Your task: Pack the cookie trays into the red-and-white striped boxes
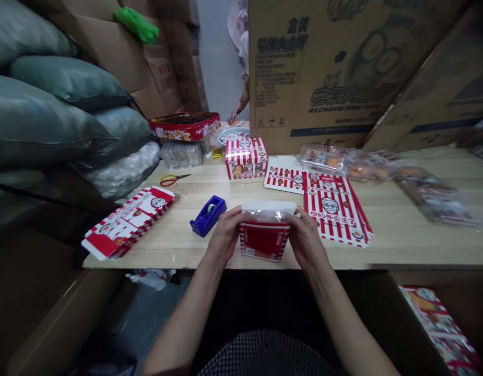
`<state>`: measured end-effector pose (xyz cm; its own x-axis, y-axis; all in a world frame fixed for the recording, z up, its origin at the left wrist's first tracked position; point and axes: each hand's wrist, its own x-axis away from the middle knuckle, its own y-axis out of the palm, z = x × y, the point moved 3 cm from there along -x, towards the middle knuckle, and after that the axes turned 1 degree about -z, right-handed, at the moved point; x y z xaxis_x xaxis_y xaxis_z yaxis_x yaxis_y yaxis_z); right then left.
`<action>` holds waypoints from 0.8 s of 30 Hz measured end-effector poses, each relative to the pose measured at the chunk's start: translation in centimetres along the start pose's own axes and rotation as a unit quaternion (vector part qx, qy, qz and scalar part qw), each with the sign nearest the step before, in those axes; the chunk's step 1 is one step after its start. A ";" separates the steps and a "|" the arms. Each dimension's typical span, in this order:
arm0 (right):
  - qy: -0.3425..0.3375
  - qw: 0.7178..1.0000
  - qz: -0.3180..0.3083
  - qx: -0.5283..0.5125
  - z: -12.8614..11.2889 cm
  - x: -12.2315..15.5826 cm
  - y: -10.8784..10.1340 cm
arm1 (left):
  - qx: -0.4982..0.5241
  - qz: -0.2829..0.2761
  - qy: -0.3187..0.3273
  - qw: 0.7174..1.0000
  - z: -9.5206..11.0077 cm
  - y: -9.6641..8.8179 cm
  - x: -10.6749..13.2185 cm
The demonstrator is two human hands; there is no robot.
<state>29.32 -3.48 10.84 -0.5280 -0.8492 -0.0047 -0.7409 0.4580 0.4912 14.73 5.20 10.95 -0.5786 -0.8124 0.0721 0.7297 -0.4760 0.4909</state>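
Observation:
My left hand (225, 232) and my right hand (306, 237) grip the two sides of a small red-and-white striped box (264, 240) at the near edge of the wooden table (405, 230). A clear plastic bag (268, 209) sticks up out of the box top between my fingers. Both hands have their fingers wrapped round the box. A blue tape dispenser (208, 214) lies just left of my left hand. Flat striped cartons (337, 211) lie just right of my right hand.
A stack of flat cartons (127, 222) sits at the table's left edge, scissors (171, 179) behind it. An assembled striped box (246, 158) stands mid-table, bagged snacks (382, 169) to the right. Large cardboard boxes (323, 73) wall the back. Another person's arm (241, 102) shows far behind.

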 end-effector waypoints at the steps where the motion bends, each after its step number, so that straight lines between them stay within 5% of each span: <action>1: 0.011 1.000 -0.013 -0.008 -0.1 0.0 -0.3 | 0.011 -0.004 -0.009 1.000 0.0 -0.1 -0.2; 7: 0.053 0.993 -0.092 -0.048 0.2 0.9 -1.1 | 0.019 0.014 0.003 1.000 0.1 0.4 -0.2; 12: 0.095 0.993 -0.058 -0.026 -0.6 4.1 -0.5 | 0.042 0.079 -0.019 0.996 -0.1 1.3 3.8; 19: 0.329 0.942 0.053 -0.032 4.8 11.6 -5.8 | 0.116 0.143 -0.235 0.954 -6.6 -1.4 11.5; 24: 0.358 0.930 0.073 -0.021 8.3 12.2 -8.0 | 0.110 0.149 -0.268 0.946 -9.8 -3.9 11.9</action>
<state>25.36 -15.36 -0.34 -0.1986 -0.7424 0.6398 -0.6576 0.5850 0.4748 8.54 -5.89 1.41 -0.5029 -0.5849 0.6364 0.8306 -0.1232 0.5431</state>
